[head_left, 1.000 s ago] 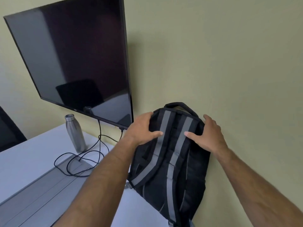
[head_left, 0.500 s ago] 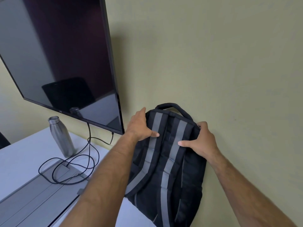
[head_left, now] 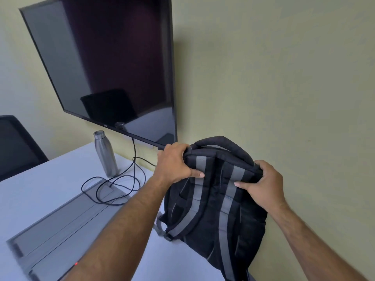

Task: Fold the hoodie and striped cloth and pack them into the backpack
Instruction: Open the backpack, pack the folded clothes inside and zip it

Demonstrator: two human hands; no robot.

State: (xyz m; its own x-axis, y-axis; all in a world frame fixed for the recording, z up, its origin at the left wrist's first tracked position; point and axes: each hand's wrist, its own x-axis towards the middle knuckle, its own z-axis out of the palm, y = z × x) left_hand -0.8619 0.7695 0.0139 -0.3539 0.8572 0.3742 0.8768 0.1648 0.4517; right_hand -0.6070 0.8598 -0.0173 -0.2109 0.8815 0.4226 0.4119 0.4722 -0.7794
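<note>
Bottle [head_left: 106, 154] and cables [head_left: 119, 183] (left of backpack [head_left: 215, 209]) crowd the table [head_left: 40, 189].

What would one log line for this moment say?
left hand: grips backpack top | right hand: grips top | backpack: upright against wall | clothes: unseen

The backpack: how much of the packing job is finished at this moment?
Done: nothing visibly; no hoodie or striped cloth is in view. In hand: the left hand and right hand grip the top corners of the backpack, upright against the wall. Left: folding, packing.
</note>
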